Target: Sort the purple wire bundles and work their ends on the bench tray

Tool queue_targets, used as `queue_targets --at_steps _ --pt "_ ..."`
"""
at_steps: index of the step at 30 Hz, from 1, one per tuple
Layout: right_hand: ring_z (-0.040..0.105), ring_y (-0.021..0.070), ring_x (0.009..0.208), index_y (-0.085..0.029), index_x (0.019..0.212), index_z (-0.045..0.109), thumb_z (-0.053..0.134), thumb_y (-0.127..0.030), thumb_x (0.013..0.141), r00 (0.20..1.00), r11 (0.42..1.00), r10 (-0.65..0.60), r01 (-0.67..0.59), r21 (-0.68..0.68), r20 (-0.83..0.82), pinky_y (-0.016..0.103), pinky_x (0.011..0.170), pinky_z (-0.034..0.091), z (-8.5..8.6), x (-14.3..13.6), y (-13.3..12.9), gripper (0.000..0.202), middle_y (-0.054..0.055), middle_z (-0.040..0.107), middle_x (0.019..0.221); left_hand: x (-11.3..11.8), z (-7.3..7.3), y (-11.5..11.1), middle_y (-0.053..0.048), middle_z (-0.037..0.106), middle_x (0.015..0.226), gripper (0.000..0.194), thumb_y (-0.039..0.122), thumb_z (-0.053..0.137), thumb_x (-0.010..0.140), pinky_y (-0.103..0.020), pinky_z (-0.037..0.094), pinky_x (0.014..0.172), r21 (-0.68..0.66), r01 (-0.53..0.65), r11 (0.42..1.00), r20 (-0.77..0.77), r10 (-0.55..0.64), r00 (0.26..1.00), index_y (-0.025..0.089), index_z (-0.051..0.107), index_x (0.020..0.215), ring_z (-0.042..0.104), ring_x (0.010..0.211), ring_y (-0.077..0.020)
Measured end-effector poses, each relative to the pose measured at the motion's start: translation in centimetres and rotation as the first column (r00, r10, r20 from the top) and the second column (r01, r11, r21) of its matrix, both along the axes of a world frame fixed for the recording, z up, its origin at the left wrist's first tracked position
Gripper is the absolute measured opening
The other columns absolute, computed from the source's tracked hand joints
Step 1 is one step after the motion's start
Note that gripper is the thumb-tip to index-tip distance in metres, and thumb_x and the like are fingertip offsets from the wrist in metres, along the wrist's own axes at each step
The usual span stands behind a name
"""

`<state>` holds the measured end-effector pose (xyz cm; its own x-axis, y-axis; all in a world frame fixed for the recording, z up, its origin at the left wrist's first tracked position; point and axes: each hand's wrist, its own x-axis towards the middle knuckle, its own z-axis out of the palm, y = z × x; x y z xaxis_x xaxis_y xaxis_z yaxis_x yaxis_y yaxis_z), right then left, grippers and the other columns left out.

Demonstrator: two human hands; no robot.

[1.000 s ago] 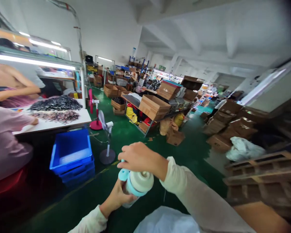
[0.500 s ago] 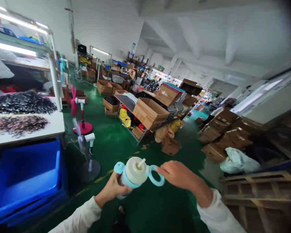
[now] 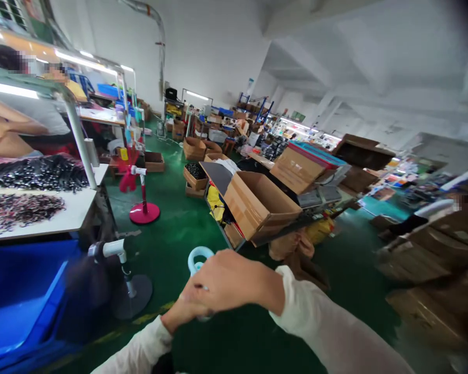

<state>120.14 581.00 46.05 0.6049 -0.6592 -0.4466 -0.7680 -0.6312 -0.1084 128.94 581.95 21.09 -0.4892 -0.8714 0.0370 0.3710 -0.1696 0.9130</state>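
My left hand (image 3: 182, 310) is wrapped around a straw water bottle, which the hands now mostly cover. Its light blue carry ring (image 3: 200, 253) sticks out above them. Over the top of the bottle, my right hand (image 3: 230, 278) is closed with bent fingers, touching the left hand. The white lid and straw are hidden beneath it. A small clear part of the bottle (image 3: 205, 316) shows under the hands.
To the left, a white table (image 3: 78, 210) bears piles of dark cords, with a blue bin (image 3: 21, 296) below. A grey-based fan (image 3: 130, 296) and a red fan (image 3: 144, 212) stand nearby. Ahead is an open carton (image 3: 249, 208); stacked boxes (image 3: 432, 311) lie right. A co-worker (image 3: 50, 111) sits behind the table.
My right hand has moved left from the carry ring onto the bottle's top, covering lid and straw. The ring now points up and away. The view has turned left.
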Motion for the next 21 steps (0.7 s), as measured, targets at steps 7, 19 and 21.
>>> queue_targets --at_steps 7,19,21 --pt "0.066 0.0318 0.094 -0.012 0.093 0.075 0.020 -0.061 0.093 0.978 0.974 -0.159 0.133 -0.183 -0.133 0.039 0.077 0.046 -3.7 -8.6 -16.6 0.074 0.019 0.072 0.095 -5.4 -1.5 -9.1 -0.014 0.058 0.125 0.083 0.027 0.086 0.051 -0.047 0.040 0.102 0.048 0.026 0.998 -0.152 -0.019 0.988 0.018 0.050 0.126 0.053 0.117 -0.0330" --pt "0.040 0.0104 0.049 -0.015 0.058 0.063 0.024 -0.050 0.098 0.989 0.992 -0.125 0.122 0.045 0.080 0.027 0.053 0.025 -4.2 -21.3 -36.2 0.066 0.003 0.053 0.053 -9.1 -2.5 -35.0 -0.015 0.058 0.123 0.083 0.026 0.088 0.050 -0.051 0.039 0.103 0.014 -0.184 0.983 -0.155 0.184 0.971 0.017 0.051 0.124 0.053 0.116 -0.0338" --pt "0.035 0.0092 0.048 -0.015 0.057 0.061 0.028 -0.048 0.098 0.992 0.995 -0.008 -0.004 0.101 0.123 0.027 0.052 0.023 -4.2 -20.6 -39.6 0.062 0.001 0.051 0.052 -9.4 -2.7 -38.9 -0.014 0.059 0.122 0.080 0.025 0.088 0.048 -0.049 0.041 0.100 0.023 -0.256 0.966 -0.116 0.257 0.959 0.017 0.054 0.120 0.055 0.113 -0.0327"
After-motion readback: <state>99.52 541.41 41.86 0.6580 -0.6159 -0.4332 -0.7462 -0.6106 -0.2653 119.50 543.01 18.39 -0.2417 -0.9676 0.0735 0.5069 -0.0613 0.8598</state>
